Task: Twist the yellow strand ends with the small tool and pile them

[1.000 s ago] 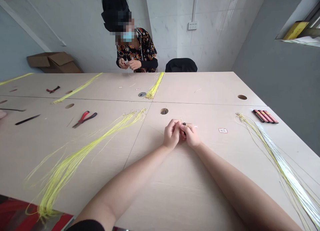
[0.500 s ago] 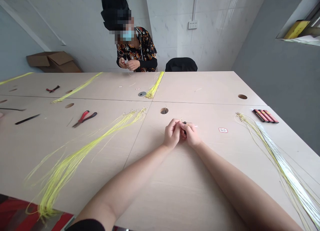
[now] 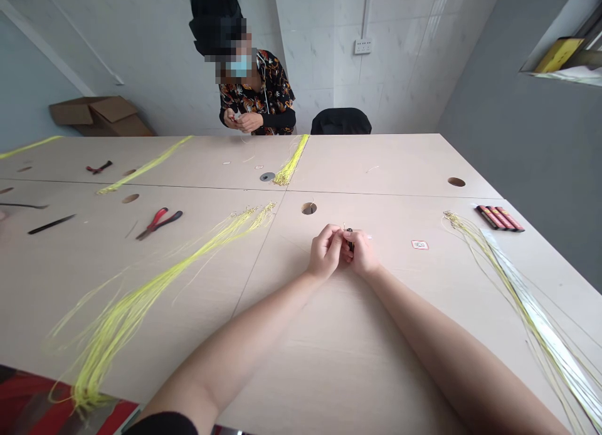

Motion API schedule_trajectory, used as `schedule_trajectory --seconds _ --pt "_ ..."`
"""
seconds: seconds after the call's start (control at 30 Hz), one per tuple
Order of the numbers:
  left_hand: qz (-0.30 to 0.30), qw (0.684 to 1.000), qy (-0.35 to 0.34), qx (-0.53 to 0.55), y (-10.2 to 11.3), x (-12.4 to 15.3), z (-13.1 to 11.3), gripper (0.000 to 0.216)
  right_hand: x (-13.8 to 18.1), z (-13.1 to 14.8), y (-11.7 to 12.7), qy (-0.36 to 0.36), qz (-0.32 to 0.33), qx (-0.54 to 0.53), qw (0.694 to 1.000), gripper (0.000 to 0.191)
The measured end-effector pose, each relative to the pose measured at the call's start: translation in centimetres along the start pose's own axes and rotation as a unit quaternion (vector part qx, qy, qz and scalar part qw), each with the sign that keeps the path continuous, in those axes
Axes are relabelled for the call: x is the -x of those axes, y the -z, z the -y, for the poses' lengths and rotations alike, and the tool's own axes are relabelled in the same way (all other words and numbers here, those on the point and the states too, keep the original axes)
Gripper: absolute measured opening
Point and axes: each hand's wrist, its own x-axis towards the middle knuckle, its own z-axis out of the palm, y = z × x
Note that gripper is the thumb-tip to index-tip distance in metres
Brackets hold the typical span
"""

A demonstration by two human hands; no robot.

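My left hand (image 3: 323, 253) and my right hand (image 3: 361, 253) meet over the middle of the pale wooden table (image 3: 338, 347), fingers pinched together. Between the fingertips sits a small dark piece (image 3: 350, 235) with a thin strand sticking up from it; it is too small to name. Both forearms rest low over the tabletop. A long bundle of yellow strands (image 3: 155, 284) lies to the left of my hands, and a paler bundle (image 3: 512, 291) runs along the right side.
Red-handled pliers (image 3: 158, 223) lie at left, with dark tools (image 3: 51, 224) further out. Red sticks (image 3: 499, 218) sit at the far right. A small label (image 3: 419, 244) lies near my right hand. Cable holes (image 3: 309, 208) dot the table. Another person (image 3: 256, 93) works opposite.
My hands have stayed in place; the fingers have shifted slightly around the small dark piece. Nothing else has moved.
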Motion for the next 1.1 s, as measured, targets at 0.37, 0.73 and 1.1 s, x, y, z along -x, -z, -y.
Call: schedule_trajectory --seconds 0.37,0.73,1.1 --pt "0.001 1.000 -0.024 -0.017 0.05 0.00 0.17 0.029 -0.01 0.32 -0.11 -0.011 -0.003 -0.029 1.000 0.039" --pt "0.004 1.000 -0.015 0.003 -0.07 -0.05 -0.08 0.028 -0.10 -0.04 -0.06 0.015 -0.008 -0.003 1.000 0.044" --pt "-0.006 1.000 -0.017 -0.018 -0.04 -0.05 -0.07 0.029 -0.04 0.28 -0.05 -0.007 -0.006 -0.052 0.999 0.035"
